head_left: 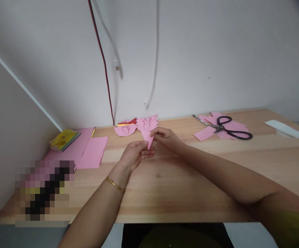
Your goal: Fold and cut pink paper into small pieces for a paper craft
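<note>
A folded pink paper piece [146,129] with jagged cut edges is held over the wooden table, its pointed end toward me. My left hand [136,154] grips the pointed end between thumb and fingers, and a gold bangle circles that wrist. From the right, my right hand [167,138] pinches the paper's right edge, its fingers bent. Just left of the held piece, another cut pink paper piece [125,130] lies near the wall, beside something red and yellow.
Black-handled scissors [223,129] and a pen [201,120] lie on pink scraps [203,133] at right. A white strip [286,128] is farther right. Pink sheets [92,153] and a yellow packet [63,139] sit left. Cables [156,51] hang down the wall.
</note>
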A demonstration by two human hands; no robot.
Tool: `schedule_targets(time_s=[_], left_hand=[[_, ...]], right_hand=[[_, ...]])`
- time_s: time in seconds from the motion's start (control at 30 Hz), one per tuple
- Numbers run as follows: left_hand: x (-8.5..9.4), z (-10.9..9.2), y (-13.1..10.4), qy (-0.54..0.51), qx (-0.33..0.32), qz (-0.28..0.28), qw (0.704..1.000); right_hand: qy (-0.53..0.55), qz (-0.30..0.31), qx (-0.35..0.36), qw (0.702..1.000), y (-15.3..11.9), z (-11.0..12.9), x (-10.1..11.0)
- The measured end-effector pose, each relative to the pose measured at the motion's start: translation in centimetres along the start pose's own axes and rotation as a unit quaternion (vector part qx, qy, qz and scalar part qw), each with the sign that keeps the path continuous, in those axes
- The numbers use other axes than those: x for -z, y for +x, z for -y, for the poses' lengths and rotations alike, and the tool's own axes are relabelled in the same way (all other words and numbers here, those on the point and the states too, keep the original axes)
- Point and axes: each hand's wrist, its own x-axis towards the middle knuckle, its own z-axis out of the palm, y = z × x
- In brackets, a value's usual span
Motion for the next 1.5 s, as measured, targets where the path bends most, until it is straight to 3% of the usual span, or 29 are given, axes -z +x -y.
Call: schedule_targets(time_s=[0.33,0.47,0.6,0.7,0.83,1.07,1.5], left_hand=[[0.5,0.0,0.3,0.006,0.002,-0.014,1.000],[0.6,-0.1,0.4,0.021,-0.004,-0.026,0.999],[0.7,-0.1,0.4,0.043,-0.026,-0.040,0.998],[0.7,0.0,0.4,0.070,-0.043,-0.032,0.996],[0.6,-0.1,0.3,0.088,-0.044,-0.018,0.995],[0.9,-0.3,0.3,0.069,-0.010,-0.008,0.998],[1.1,-0.2,0.3,0.085,-0.018,-0.005,0.996]], right_hand=[[-0.041,0.023,0.020,0.999,0.0,-0.3,0.0],[-0.010,0.056,0.011,0.998,0.0,0.0,0.3],[0.055,0.077,-0.062,0.994,0.1,0.4,0.7],[0.008,0.091,-0.115,0.989,0.1,0.6,1.0],[-0.038,0.128,-0.116,0.984,0.0,0.6,1.2],[-0.018,0.121,-0.173,0.977,0.0,0.5,1.4],[-0.030,0.125,-0.172,0.977,0.1,0.5,1.5]])
